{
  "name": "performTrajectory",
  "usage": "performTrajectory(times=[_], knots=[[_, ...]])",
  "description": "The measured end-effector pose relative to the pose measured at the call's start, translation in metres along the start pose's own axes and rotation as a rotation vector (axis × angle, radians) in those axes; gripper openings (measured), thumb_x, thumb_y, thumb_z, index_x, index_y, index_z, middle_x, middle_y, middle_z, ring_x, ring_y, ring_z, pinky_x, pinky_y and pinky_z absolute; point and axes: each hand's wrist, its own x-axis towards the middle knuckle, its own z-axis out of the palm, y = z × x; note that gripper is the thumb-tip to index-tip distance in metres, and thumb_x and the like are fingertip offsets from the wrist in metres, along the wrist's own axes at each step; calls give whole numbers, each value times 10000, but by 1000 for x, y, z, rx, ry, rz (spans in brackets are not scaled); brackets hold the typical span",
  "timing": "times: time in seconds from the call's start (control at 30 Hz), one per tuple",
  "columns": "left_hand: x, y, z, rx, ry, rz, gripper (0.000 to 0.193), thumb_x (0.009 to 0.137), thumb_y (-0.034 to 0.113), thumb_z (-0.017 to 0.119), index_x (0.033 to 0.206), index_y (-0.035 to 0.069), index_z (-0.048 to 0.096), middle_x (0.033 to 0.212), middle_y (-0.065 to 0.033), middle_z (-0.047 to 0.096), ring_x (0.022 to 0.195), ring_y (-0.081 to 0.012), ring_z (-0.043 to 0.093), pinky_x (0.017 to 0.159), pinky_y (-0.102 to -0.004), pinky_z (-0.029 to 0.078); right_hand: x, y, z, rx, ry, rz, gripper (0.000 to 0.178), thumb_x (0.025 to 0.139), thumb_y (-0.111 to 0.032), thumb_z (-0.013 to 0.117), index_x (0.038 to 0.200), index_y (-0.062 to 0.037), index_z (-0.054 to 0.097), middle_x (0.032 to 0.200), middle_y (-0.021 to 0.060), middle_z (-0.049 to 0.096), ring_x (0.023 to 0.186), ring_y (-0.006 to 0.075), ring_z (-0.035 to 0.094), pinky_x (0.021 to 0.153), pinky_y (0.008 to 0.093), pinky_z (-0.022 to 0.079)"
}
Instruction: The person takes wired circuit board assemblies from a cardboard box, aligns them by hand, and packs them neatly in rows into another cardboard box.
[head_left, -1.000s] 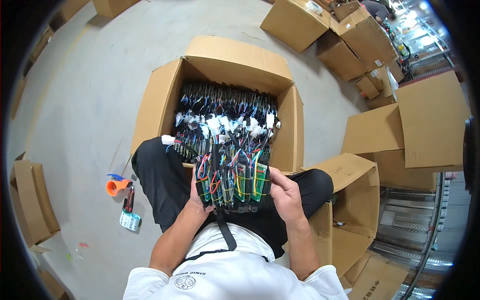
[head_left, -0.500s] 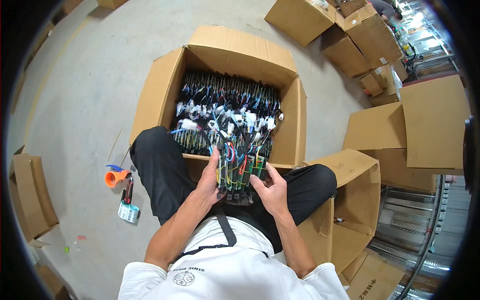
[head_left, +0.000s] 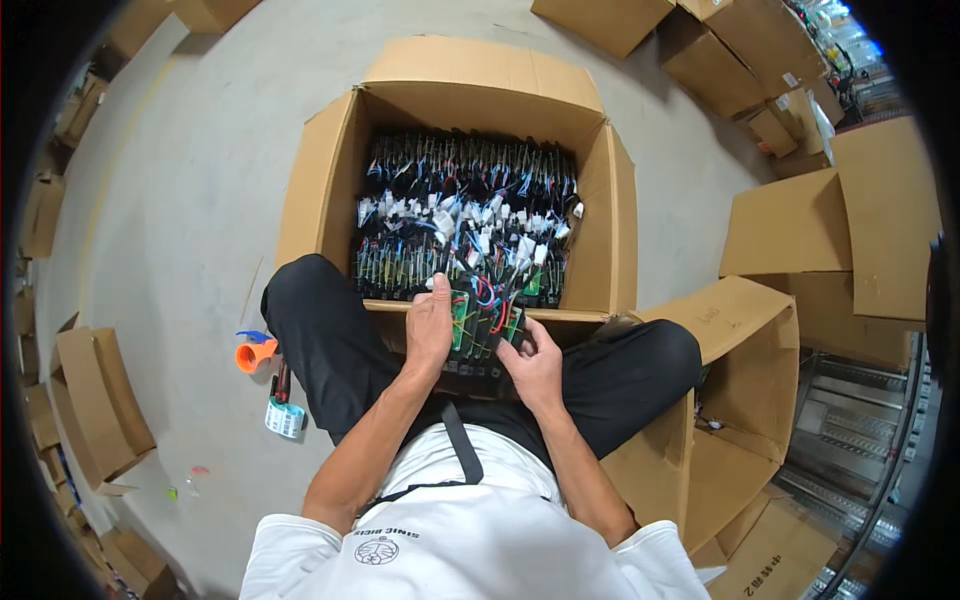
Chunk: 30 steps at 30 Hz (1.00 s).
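Between my hands is a bundle of green circuit boards (head_left: 461, 318) in black frames, with red, blue and yellow wires and white plugs trailing off its far end. My left hand (head_left: 430, 325) is closed on the bundle's left side, thumb along its upper edge. On the right side, my right hand (head_left: 533, 368) grips it with thumb and fingers. The bundle is above my lap, at the near edge of a large open cardboard box (head_left: 622, 215). Inside that box stand tightly packed rows of similar wired boards (head_left: 400, 262), with white connectors (head_left: 445, 222) heaped along the middle.
An orange tape dispenser (head_left: 256, 354) and a label roll (head_left: 285, 419) lie on the floor left of my knee. Right of my other knee stands an open carton (head_left: 740, 420). More cartons (head_left: 785, 225) and a metal roller conveyor (head_left: 860, 420) are farther right.
The bundle has turned in my hands, and its left board now shows more of its green face. My view has shifted slightly, moving the surroundings in the picture.
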Motion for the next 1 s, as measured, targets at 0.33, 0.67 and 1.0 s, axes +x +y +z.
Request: performTrajectory(times=[0.33,0.67,1.0], knots=[[2,-8,-24,337,136,241,488,1022,438,529,915,-25,640,764,-162,548,736,-272,557,698,-414,455,-1,-15,-4,-474,25,-202,462,846,-170,770,1226,45,618,920,85,689,769,113,608,712,264,510],[-31,9,-63,353,-212,238,408,992,322,601,1156,-46,662,895,-149,641,779,-185,590,732,-329,481,-4,-10,8,-390,66,-200,514,790,-106,797,1246,38,611,1042,116,634,820,162,626,754,295,535],[-18,-17,-72,73,-315,211,315,1022,193,560,1190,-53,663,947,-89,646,781,-132,582,720,-284,487,1,-18,7,-449,34,-197,463,791,-134,770,1207,18,633,964,113,622,767,178,588,725,308,515]])
